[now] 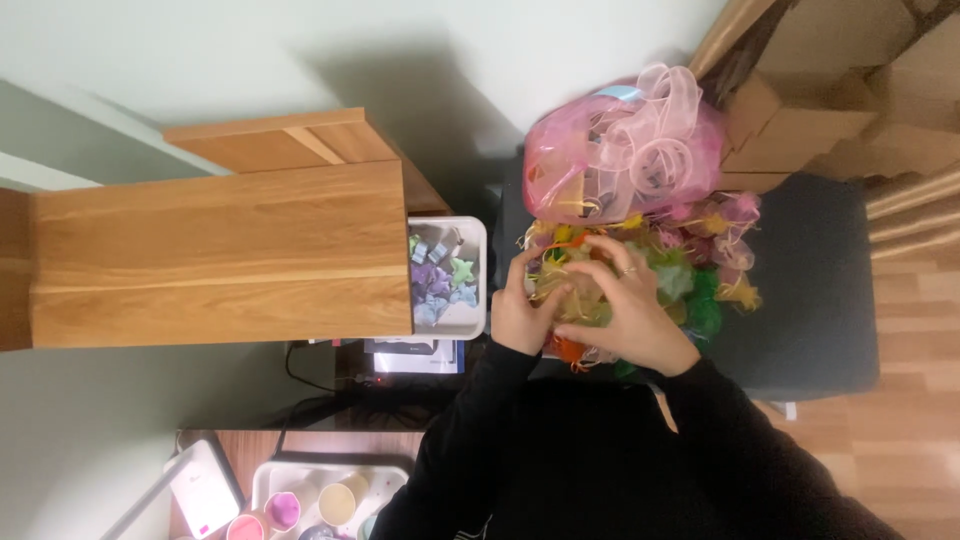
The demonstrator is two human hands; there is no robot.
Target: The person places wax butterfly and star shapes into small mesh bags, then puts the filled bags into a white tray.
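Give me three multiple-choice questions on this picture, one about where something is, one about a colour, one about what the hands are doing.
1. Where is the white tray of small stars?
A. left of the hands, beside the wooden shelf
B. on the floor at far right
C. on top of the pink bag

2. What colour is the big gauzy bag above the hands?
A. blue
B. pink
C. black

3. What are the left hand and right hand doing?
A. resting apart on the shelf
B. holding one cup
C. both gripping a small bundle over the pile

Answers: 1 A, the tray sits against the shelf; 2 B, the gauze is pink; 3 C, both hands close on the bundle.
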